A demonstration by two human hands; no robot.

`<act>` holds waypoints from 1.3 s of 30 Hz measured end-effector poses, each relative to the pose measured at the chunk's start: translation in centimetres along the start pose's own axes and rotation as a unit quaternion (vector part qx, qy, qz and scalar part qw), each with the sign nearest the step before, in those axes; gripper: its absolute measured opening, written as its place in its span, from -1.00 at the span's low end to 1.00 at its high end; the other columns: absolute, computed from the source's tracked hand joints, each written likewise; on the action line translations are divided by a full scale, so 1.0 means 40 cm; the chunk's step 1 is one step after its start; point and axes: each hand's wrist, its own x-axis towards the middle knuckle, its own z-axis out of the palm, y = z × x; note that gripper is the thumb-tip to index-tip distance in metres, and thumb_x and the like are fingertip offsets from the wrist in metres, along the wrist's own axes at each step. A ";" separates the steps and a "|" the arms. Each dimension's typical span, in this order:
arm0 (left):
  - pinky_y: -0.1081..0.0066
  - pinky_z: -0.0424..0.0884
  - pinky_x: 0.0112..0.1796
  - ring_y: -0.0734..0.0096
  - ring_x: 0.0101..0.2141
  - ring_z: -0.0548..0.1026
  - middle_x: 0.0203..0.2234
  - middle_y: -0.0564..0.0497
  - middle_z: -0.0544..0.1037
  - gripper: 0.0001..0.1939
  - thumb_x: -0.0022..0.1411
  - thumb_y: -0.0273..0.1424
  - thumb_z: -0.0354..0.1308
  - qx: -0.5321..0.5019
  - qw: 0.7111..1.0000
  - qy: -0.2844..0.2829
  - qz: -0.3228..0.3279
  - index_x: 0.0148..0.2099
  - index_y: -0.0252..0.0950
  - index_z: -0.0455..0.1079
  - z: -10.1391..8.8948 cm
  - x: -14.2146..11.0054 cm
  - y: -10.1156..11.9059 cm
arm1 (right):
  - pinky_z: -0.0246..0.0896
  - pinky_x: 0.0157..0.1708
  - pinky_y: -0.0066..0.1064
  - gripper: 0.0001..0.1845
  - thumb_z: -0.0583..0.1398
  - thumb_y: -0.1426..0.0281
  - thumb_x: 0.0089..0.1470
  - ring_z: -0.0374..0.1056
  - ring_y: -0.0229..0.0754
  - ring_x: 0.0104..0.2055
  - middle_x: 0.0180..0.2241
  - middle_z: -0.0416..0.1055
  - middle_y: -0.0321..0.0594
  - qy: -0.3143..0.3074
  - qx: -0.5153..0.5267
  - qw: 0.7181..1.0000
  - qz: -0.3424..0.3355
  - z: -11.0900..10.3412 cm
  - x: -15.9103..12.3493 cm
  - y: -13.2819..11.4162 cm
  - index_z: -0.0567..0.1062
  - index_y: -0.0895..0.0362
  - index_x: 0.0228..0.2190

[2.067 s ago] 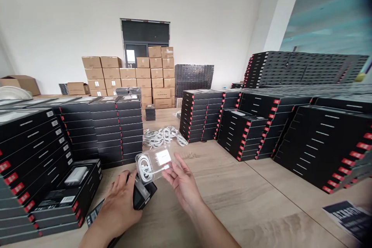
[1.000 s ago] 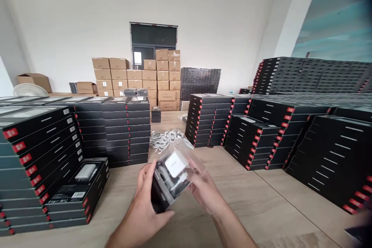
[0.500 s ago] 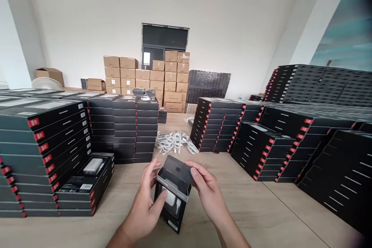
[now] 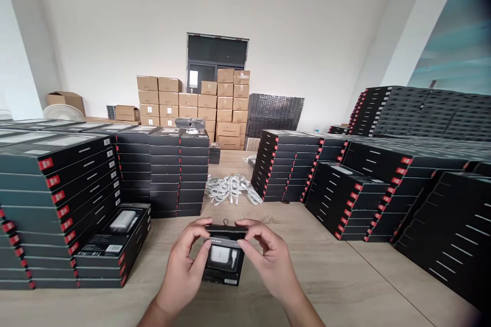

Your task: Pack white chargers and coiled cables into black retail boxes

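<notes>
Black box is gripped near its top by L hand & R hand, w/ white cables seen behind.

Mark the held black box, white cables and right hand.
Black box point(image 4: 223, 261): head view, its printed front.
White cables point(image 4: 230, 187): head view, middle of the pile.
Right hand point(image 4: 271, 258): head view, near the thumb's base.

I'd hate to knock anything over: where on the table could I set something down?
The widest bare patch of table lies between the right hand and the right box stacks. A smaller one lies between the left hand and the left box stacks. The gap holding white cables is crowded.
</notes>
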 end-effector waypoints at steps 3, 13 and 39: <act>0.21 0.28 0.08 0.20 0.06 0.39 -0.04 -0.11 0.47 -0.84 0.25 -0.36 0.09 -0.050 0.999 -0.001 -0.010 -0.10 -0.20 0.30 -0.001 -0.002 0.002 | 0.33 -0.09 -0.22 -0.83 0.33 0.35 -0.03 0.45 -0.05 -0.14 -0.26 0.54 -0.15 0.002 0.030 1.000 0.006 0.003 -0.002 -0.007 0.42 0.06 -0.41; 0.24 0.34 -0.01 0.25 -0.03 0.43 -0.12 -0.06 0.48 -0.80 0.29 -0.42 0.05 0.016 0.997 -0.034 0.070 -0.12 -0.16 0.47 -0.024 0.011 0.016 | 0.35 -0.17 -0.30 -0.91 0.24 0.38 0.09 0.46 -0.11 -0.22 -0.30 0.52 -0.17 -0.040 -0.046 0.996 -0.063 0.000 0.008 -0.021 0.59 0.04 -0.38; -0.04 0.09 0.17 -0.04 0.29 -0.04 0.32 -0.08 0.08 -0.20 -0.06 -0.41 0.16 0.512 0.858 -0.047 0.020 0.28 -0.15 0.14 -0.101 0.021 0.080 | 0.43 -0.36 -0.25 -0.53 0.23 0.05 -0.06 0.48 0.08 -0.18 -0.18 0.56 -0.03 0.036 0.019 0.981 0.188 0.022 0.011 0.195 0.60 0.13 -0.24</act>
